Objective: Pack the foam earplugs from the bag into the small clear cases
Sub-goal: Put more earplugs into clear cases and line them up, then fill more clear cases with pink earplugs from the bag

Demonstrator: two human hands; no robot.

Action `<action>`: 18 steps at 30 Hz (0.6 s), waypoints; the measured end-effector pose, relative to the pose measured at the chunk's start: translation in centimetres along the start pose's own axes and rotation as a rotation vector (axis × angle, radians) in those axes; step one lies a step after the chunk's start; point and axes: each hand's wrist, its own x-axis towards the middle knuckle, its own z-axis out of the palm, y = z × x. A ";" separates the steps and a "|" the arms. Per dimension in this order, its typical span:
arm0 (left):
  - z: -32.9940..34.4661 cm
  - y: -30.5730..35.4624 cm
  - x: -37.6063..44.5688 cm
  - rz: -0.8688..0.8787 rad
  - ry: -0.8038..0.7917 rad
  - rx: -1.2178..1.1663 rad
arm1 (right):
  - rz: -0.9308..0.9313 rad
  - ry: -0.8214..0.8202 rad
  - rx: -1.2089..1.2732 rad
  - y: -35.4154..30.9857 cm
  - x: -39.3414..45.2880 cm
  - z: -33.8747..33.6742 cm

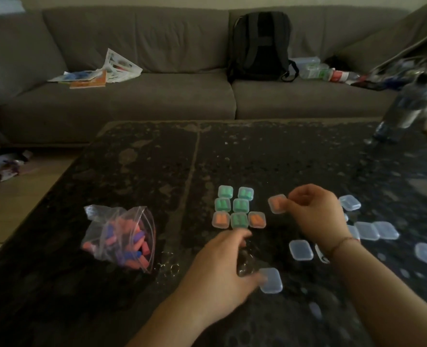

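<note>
A clear zip bag (122,236) of pink, orange and blue foam earplugs lies on the dark table at the left. Several filled cases (237,207), green and orange inside, sit in rows at the middle. My right hand (315,216) pinches a closed case with orange earplugs (277,203) just right of those rows. My left hand (222,266) hovers low over the table, its thumb touching an empty clear case (271,280). More empty clear cases (372,230) are scattered to the right, and one of them (300,249) lies between my hands.
The dark speckled table (157,171) ends at a grey sofa (157,101) holding papers (102,73) and a black backpack (260,46). A plastic bottle (402,111) stands at the table's far right. Litter lies on the floor (4,166) to the left.
</note>
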 end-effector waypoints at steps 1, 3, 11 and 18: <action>0.3 0.1 -0.1 0.021 -0.038 0.085 | 0.009 -0.004 -0.096 0.5 0.4 0.2; 0.9 0.0 0.2 0.048 -0.112 0.185 | 0.020 -0.030 -0.262 1.3 0.8 0.6; 1.6 -0.5 0.5 0.198 -0.054 0.299 | -0.137 -0.047 -0.487 0.1 0.0 0.4; 0.1 -1.6 0.5 0.128 0.323 -0.050 | -0.157 -0.538 -0.227 -2.5 -2.5 0.1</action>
